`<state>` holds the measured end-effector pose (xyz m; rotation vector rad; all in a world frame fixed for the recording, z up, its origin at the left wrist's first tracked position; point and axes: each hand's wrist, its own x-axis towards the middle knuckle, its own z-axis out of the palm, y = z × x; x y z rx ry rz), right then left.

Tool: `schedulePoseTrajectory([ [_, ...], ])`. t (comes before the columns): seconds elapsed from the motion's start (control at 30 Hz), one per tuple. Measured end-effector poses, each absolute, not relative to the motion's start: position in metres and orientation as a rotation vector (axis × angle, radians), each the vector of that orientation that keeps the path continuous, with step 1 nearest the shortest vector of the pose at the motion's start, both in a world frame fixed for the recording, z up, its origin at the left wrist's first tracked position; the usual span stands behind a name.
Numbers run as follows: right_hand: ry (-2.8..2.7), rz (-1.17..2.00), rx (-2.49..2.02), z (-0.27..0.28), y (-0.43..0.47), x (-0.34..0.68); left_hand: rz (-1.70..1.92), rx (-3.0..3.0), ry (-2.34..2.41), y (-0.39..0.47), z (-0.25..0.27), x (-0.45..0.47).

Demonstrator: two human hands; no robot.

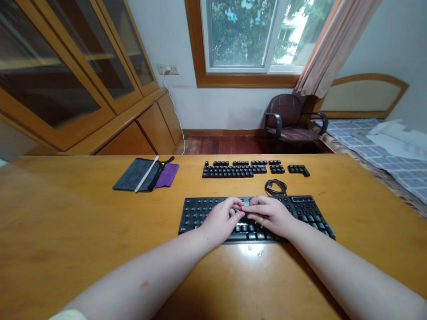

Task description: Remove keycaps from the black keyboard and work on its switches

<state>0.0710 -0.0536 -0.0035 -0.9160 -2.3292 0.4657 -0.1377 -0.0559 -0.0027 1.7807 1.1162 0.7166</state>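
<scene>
A black keyboard lies on the table in front of me, its left part showing bare key sockets and its lower middle and right part carrying keycaps. Over its middle, my left hand is closed, with thumb and fingers curled together. My right hand reaches in from the other side, its fingers pressed together and meeting the left fingertips. Whatever is between the fingers is hidden or too small to name. Loose black keycaps lie in rows beyond the keyboard. A coiled black cable rests just behind it.
On the left lie a grey cloth pouch, a thin whitish stick across it and a purple cloth. Past the wooden table stand a chair, a bed and a glass-door cabinet.
</scene>
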Motion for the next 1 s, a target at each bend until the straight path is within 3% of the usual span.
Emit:
schedulePoseTrajectory([
  [0.3,-2.114,0.476,-1.024,-0.001,-0.054,0.071,0.776,1.685,1.058,-0.057,-0.003,-0.137],
  [0.57,-1.891,0.314,-1.695,0.039,0.010,0.099,0.760,1.694,1.096,-0.058,0.003,-0.136],
  [0.7,-1.904,0.358,-1.977,0.027,0.039,0.101,0.756,1.723,1.113,-0.058,0.004,-0.137],
  [1.0,-2.050,0.284,-2.073,0.000,0.035,0.090,0.742,1.759,1.113,-0.058,0.007,-0.136],
])
